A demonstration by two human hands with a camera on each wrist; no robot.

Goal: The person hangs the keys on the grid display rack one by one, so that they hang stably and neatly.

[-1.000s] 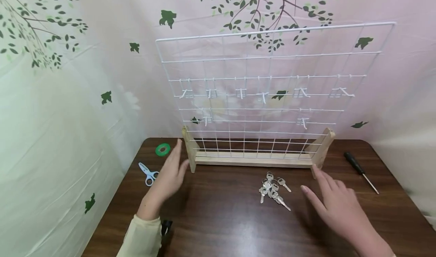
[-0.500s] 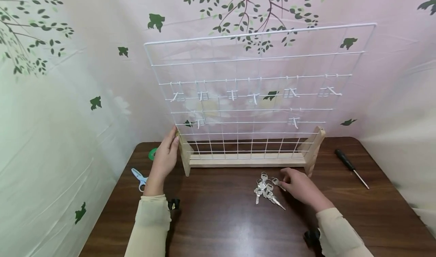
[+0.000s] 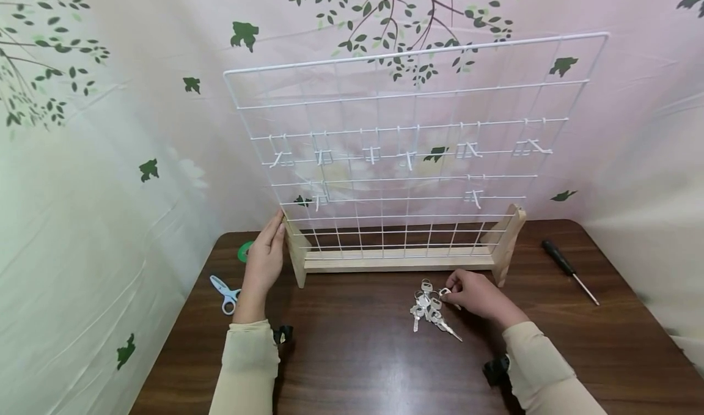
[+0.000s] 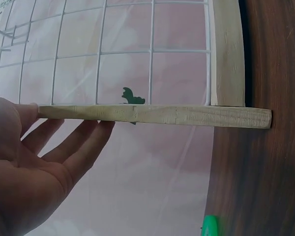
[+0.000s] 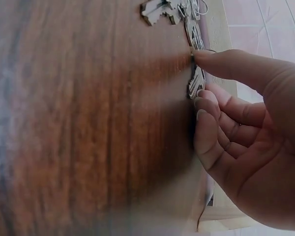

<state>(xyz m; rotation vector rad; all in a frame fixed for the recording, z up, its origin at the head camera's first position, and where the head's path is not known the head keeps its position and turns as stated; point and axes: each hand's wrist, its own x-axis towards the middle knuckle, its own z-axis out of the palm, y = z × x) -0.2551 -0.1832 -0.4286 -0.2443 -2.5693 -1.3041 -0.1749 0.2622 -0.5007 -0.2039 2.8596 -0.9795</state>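
A white wire grid rack stands on a wooden base. My left hand rests against its left wooden side post, with fairly straight fingers along the outer face and the thumb near its upper end. Silver keys, some with rings, lie heaped on the table before the rack. At the heap's right side my right hand pinches one key, thumb near its head and curled fingers by its blade. That key still appears low at the tabletop; the hand partly hides it.
White hooks hang in two rows on the grid. Light blue scissors and a green tape roll lie left of my left hand. A black-handled screwdriver lies at the right. Patterned cloth surrounds the table.
My left hand has moved up to the rack's left post and now touches it. My right hand has closed in on the keys from the right and taken hold of one. The view shifted slightly.
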